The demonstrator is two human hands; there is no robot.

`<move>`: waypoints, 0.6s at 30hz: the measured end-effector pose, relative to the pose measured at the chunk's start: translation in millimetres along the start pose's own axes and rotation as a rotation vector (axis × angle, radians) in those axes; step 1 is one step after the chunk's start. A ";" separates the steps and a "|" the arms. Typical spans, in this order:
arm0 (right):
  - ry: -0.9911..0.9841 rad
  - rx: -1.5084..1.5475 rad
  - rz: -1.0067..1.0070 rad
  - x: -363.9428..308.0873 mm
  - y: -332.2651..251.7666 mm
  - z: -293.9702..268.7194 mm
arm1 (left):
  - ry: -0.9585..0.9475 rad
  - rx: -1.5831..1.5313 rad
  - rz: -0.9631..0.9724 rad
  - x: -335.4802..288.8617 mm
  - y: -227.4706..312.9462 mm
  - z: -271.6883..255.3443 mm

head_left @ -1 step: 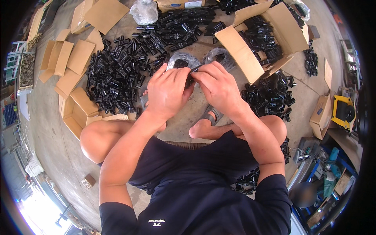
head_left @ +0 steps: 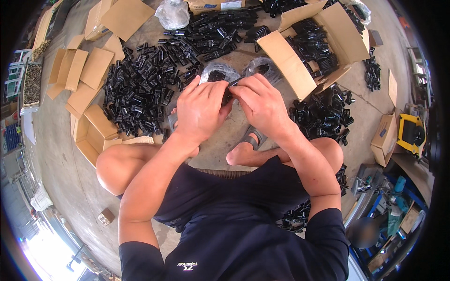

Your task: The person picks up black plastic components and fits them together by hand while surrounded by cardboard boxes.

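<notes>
My left hand point(head_left: 200, 110) and my right hand point(head_left: 263, 104) meet in front of me above the floor, between my feet. Both are closed on a small black plastic part point(head_left: 227, 97), mostly hidden by the fingers. The right thumb and fingertips pinch its upper end, while the left fingers wrap round its other side. Just beyond the hands lie two clear plastic bags, a left one point(head_left: 228, 70) and a right one point(head_left: 273, 71), with small dark pieces inside. Left of my left hand spreads a large heap of black plastic fittings point(head_left: 138, 89).
An open cardboard box point(head_left: 287, 63) of black parts stands at the far right, with another heap of fittings point(head_left: 318, 114) nearer me. Empty cartons point(head_left: 96, 129) line the left side. A crumpled plastic bag point(head_left: 172, 15) lies at the back. My sandalled right foot point(head_left: 243, 151) is close below the hands.
</notes>
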State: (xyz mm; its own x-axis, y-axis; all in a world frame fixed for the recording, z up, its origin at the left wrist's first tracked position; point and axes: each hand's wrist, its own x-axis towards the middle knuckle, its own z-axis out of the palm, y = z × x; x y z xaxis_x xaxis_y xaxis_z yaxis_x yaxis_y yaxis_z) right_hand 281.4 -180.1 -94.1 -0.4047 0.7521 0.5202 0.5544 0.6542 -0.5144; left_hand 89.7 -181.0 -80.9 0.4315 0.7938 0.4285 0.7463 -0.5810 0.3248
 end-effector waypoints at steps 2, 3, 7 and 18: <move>0.003 -0.027 0.025 -0.3 -2.2 -0.1 | 0.001 -0.007 -0.005 -0.4 0.3 0.5; 0.005 -0.040 0.038 -0.5 -3.8 -0.4 | 0.004 -0.010 -0.009 -1.1 -0.1 2.0; 0.029 -0.062 0.084 -1.1 -9.0 -2.3 | -0.031 -0.051 -0.055 -3.3 0.8 1.0; 0.035 0.435 0.388 10.1 -3.1 -36.0 | -0.104 -0.568 -0.469 4.4 14.7 -18.9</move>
State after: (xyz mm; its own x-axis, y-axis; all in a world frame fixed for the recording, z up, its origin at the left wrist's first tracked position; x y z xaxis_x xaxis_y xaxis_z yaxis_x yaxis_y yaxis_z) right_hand 301.9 -177.4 -62.7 -0.2035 0.9451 0.2557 0.3049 0.3094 -0.9007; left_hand 93.0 -189.4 -58.3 0.1985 0.9779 0.0651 0.4990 -0.1580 0.8521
